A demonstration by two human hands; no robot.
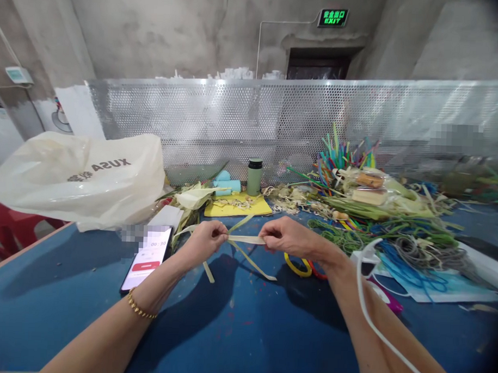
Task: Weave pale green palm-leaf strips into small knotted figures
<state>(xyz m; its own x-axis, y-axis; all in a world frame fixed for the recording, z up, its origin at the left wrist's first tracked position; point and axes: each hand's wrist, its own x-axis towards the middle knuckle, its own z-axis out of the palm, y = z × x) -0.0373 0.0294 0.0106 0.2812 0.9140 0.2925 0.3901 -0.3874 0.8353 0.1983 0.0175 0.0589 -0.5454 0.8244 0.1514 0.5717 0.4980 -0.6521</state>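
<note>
Pale strip (245, 239) held roughly level between the two hands, at the centre of the view; clock directions below are taken from it, 12 pointing away from the wearer. Left hand (206, 242), at 9 o'clock: thumb and fingertips pinched together on the strip's near-left end. Right hand (286, 237), at 3 o'clock: thumb and curled fingers clamped on the other end. Narrow, greener strands (252, 261) fan out beside the left fingertips, one towards 1 o'clock, one towards 5; contact of their tips with the blue tabletop (248, 328) cannot be told. Further tails show left of and below the left hand.

Surroundings:
- Phone (151, 254), lit screen, between 8 and 9 o'clock, beside the left forearm; gold bead bracelet (141, 308) on that wrist.
- Leaf heap (195, 201), 10 o'clock.
- White plastic bag (49, 174), between 9 and 10, well apart.
- Yellow sheet (215, 210), near, between 11 and 12, scraps on it; blue rolls (228, 186) at 11.
- Green bottle (254, 180), upright, 12 o'clock, before a perforated metal screen (219, 115).
- Coloured sticks (329, 159), between 1 and 2.
- Wrapped food (369, 196), 2 o'clock.
- Green cord (332, 237), 3 o'clock.
- Yellow loop (297, 267), 4 o'clock, just below the right hand, a red one partly hidden beside it.
</note>
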